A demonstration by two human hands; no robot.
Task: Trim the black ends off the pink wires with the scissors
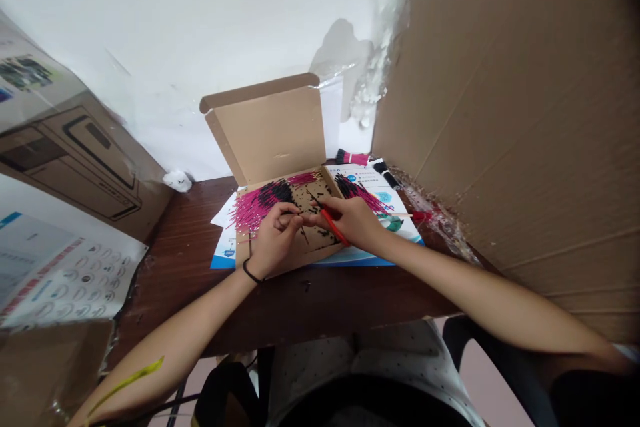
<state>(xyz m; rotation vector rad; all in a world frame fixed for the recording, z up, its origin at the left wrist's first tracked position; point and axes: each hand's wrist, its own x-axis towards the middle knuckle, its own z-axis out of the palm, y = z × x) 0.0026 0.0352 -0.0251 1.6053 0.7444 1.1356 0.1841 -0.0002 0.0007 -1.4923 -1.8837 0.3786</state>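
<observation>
An open cardboard box (280, 260) lies on the table with its lid raised. Inside it are many thin pink sticks (247, 217) and black-ended ones (275, 192), with small black bits scattered on the box floor. My left hand (277, 234) is over the box's front part, fingertips pinched around a thin dark stick (305, 235). My right hand (355, 220) holds scissors with orange-red handles (334, 226), their dark tip pointing up and left. The fingers of both hands meet closely, so the exact contact with the stick is partly hidden.
More pink and black sticks (363, 194) lie on printed sheets (400, 207) right of the box. Behind are a pink bundle (356, 158) and a black bundle (386, 174). Large cardboard (515, 114) borders the right; a printed carton (95, 154) stands left.
</observation>
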